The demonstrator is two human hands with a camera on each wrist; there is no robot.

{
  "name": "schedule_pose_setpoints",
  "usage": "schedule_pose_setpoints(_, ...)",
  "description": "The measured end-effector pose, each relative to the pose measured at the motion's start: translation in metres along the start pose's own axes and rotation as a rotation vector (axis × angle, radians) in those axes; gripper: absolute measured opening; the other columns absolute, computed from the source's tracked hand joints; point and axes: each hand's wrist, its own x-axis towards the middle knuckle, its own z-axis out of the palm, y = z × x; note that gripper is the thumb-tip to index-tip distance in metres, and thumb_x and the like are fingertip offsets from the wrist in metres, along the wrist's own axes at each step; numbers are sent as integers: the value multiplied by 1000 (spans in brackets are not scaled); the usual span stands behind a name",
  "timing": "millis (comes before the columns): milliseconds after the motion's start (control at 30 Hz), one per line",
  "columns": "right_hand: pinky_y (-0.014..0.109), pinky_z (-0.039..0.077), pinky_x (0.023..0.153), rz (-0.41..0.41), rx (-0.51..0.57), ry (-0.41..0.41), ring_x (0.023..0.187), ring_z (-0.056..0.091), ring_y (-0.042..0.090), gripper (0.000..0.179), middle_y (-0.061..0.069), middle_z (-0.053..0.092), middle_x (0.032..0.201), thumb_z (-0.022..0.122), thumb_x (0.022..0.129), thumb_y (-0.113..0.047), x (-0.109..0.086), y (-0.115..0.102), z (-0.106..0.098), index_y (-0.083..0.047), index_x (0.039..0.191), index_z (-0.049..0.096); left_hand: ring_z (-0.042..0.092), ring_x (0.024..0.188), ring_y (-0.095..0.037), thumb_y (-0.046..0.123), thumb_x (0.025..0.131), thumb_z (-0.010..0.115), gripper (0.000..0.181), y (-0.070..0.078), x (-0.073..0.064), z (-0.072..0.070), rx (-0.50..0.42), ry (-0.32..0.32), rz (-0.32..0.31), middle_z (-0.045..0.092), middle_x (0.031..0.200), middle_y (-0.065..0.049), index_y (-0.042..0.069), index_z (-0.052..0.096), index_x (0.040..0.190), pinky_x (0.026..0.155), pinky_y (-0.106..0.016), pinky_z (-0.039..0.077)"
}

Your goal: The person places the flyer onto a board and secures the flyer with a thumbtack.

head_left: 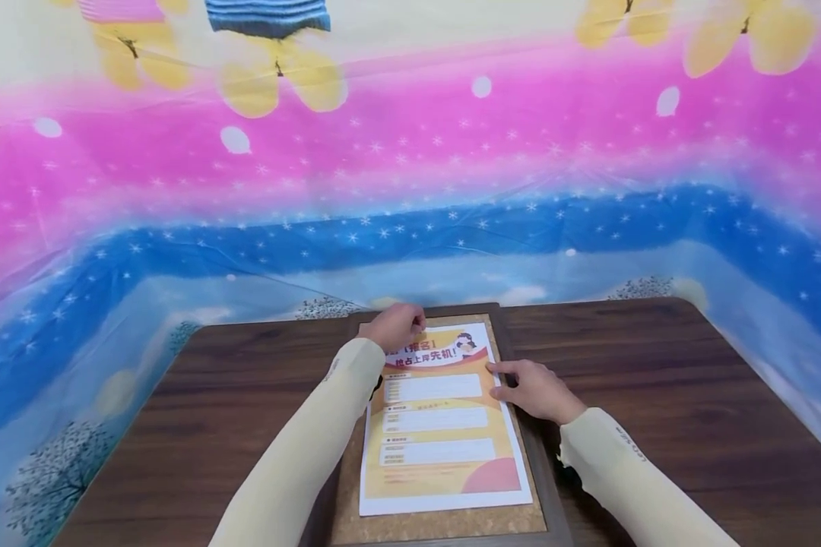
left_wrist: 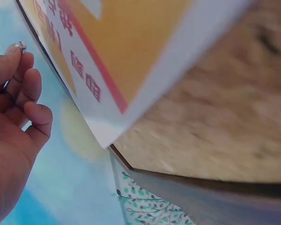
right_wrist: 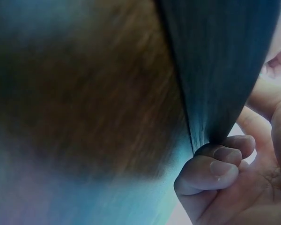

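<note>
A printed poster, yellow and orange with white boxes, lies on a cork board with a dark wooden frame. Over the poster's top left part is my left hand. Its thumb and forefinger pinch a small silvery push pin. The right hand rests at the poster's right edge, forefinger and thumb stretched onto the paper. Its other fingers bend beside the frame's outer side in the right wrist view. One poster corner overlaps the cork in the left wrist view.
The board lies on a dark brown wooden table, its top end at the table's far edge. Behind and around the table hangs a pink and blue patterned cloth.
</note>
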Motion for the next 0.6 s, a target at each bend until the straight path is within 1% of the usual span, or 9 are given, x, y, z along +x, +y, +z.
schedule_pose_setpoints(33, 38, 38, 71, -3, -4, -2, 100, 51, 24, 48, 15, 46, 139, 65, 91, -26, 0, -1, 0, -15, 135, 54, 51, 75, -16, 7, 96, 51, 12, 1, 1, 0, 5, -3, -10, 56, 85, 0, 9, 63, 94, 68, -31, 42)
schedule_pose_setpoints(200, 37, 38, 71, -8, -8, -6, 86, 52, 21, 46, 12, 47, 139, 65, 91, -25, 3, -1, -1, -15, 135, 54, 52, 76, -16, 8, 96, 50, 13, 7, 5, -2, 21, -10, -46, 57, 86, 0, 12, 62, 92, 68, -32, 42)
schedule_pose_setpoints(233, 37, 38, 71, -12, -11, -4, 87, 52, 19, 46, 13, 48, 138, 65, 91, -25, 3, -1, -2, -15, 135, 54, 52, 76, -16, 8, 96, 50, 13, 7, 6, -2, 23, -12, -49, 57, 86, 0, 12, 62, 92, 68, -31, 42)
schedule_pose_setpoints(333, 37, 38, 71, -8, -3, -1, 82, 52, 20, 46, 12, 48, 138, 66, 91, -25, 4, 0, -3, -16, 134, 55, 52, 75, -16, 7, 95, 51, 13, 8, 10, -1, 25, -15, -58, 57, 86, 0, 12, 62, 91, 67, -32, 42)
schedule_pose_setpoints(400, 38, 38, 72, -5, 6, -1, 88, 54, 23, 46, 12, 48, 138, 66, 91, -25, 4, 0, -3, -16, 134, 55, 53, 76, -17, 7, 95, 52, 12, 8, 12, 0, 23, -21, -67, 58, 87, 0, 12, 62, 91, 67, -32, 43)
schedule_pose_setpoints(467, 37, 39, 73, -1, 12, -1, 103, 54, 28, 46, 12, 48, 138, 65, 91, -24, 4, 1, -3, -16, 134, 55, 53, 76, -17, 8, 95, 53, 11, 8, 15, 2, 20, -31, -83, 58, 86, -1, 13, 63, 91, 67, -33, 43)
schedule_pose_setpoints(500, 37, 39, 72, 1, 20, -4, 99, 55, 30, 46, 12, 48, 138, 65, 91, -24, 3, 1, -2, -16, 134, 55, 54, 75, -17, 9, 95, 54, 10, 7, 16, 4, 18, -38, -92, 58, 86, -1, 13, 63, 91, 67, -33, 43)
schedule_pose_setpoints(567, 37, 39, 72, 2, 22, -4, 110, 52, 29, 46, 11, 47, 138, 65, 91, -24, 2, 1, -2, -16, 134, 55, 53, 73, -17, 9, 95, 55, 10, 6, 19, 7, 19, -51, -104, 57, 83, -1, 14, 62, 89, 66, -33, 43)
schedule_pose_setpoints(600, 37, 39, 72, 4, 22, -5, 106, 54, 29, 46, 11, 47, 138, 65, 91, -24, 1, 1, -1, -16, 134, 55, 51, 71, -17, 9, 95, 54, 12, 4, 21, 8, 18, -58, -108, 56, 80, -2, 13, 62, 87, 65, -33, 42)
